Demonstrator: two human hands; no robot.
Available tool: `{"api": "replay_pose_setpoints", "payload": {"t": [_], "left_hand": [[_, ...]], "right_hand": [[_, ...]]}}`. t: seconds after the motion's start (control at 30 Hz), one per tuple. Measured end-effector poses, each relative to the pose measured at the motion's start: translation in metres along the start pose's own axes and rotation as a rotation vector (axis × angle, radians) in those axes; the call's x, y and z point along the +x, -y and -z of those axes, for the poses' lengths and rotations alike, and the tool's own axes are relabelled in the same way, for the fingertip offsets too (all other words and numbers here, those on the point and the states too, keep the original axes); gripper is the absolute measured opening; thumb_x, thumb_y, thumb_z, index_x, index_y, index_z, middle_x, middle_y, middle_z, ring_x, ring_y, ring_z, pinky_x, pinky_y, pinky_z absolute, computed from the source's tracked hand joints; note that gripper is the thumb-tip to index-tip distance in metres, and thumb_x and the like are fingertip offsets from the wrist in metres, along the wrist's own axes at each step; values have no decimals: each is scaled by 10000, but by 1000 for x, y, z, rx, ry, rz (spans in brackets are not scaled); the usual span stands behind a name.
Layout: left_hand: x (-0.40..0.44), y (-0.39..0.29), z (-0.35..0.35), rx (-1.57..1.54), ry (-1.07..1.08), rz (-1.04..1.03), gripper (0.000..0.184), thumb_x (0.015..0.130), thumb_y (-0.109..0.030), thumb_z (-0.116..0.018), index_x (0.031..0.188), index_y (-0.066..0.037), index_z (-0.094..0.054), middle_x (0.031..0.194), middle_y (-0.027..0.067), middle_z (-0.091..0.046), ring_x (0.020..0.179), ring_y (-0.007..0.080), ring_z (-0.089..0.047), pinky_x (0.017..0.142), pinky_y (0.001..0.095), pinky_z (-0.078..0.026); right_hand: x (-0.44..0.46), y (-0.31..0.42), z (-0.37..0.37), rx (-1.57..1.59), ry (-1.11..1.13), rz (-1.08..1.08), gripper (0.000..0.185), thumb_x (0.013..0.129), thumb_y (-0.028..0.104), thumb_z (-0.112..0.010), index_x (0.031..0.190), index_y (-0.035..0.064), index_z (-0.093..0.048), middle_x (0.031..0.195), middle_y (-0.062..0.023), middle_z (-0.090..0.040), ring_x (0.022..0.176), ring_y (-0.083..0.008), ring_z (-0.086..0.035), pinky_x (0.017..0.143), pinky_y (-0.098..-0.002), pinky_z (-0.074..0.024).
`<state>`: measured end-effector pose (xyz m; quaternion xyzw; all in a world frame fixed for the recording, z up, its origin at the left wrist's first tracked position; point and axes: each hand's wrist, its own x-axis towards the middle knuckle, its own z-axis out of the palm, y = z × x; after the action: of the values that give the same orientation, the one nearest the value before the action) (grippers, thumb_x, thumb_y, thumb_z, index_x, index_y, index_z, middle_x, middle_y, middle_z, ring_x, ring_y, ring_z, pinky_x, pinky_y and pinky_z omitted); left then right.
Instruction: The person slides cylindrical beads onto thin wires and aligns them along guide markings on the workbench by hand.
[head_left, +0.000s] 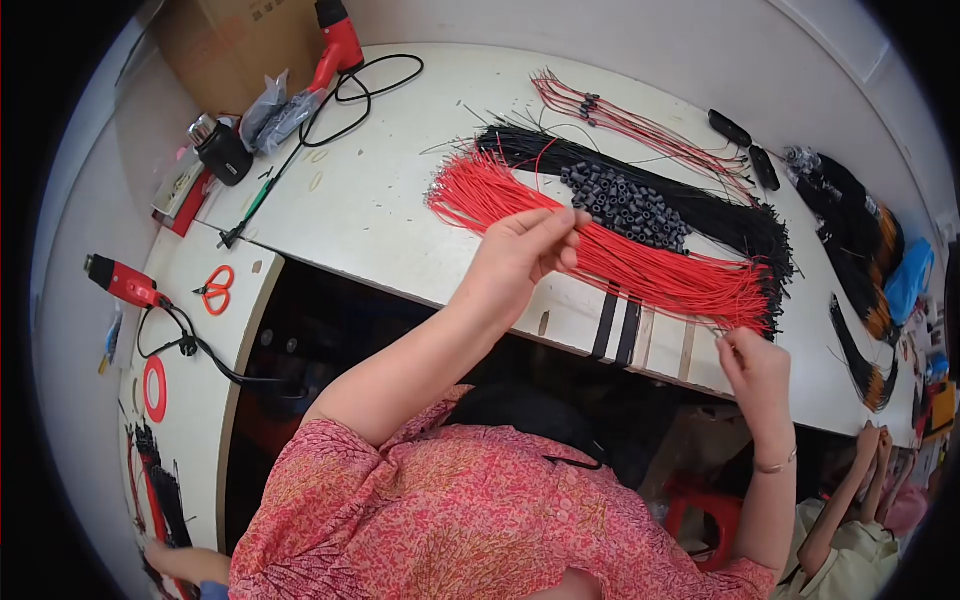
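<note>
A thick bundle of red wires (650,275) lies along the front of the white table. Behind it is a bundle of black wires (740,225), and between the two sits a heap of short black tube pieces (625,205). My left hand (535,245) is over the red wires beside the heap, thumb and fingers pinched together; what is between them is too small to tell. At the right end of the red bundle, near the table's edge, my right hand (755,362) is closed in a pinch, its contents also hidden.
At the back lie joined red and black wires (650,125). Dark wire bundles (850,230) are on the right. A red heat gun (338,50), a second heat gun (125,283), orange scissors (216,290) and cords are on the left. Co-workers' hands (875,440) show at right.
</note>
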<state>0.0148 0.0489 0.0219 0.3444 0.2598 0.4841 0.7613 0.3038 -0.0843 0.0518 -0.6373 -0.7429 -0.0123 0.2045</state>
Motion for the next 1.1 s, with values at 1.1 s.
{"api": "replay_pose_setpoints", "payload": {"t": [1.1], "left_hand": [[-31, 22, 21, 434, -17, -27, 196, 978, -55, -610, 1107, 30, -730, 840, 46, -652, 776, 96, -600, 720, 196, -493]], "right_hand": [[66, 111, -99, 1195, 121, -404, 77, 974, 62, -605, 946, 19, -663, 765, -17, -615, 615, -68, -509, 567, -194, -409]]}}
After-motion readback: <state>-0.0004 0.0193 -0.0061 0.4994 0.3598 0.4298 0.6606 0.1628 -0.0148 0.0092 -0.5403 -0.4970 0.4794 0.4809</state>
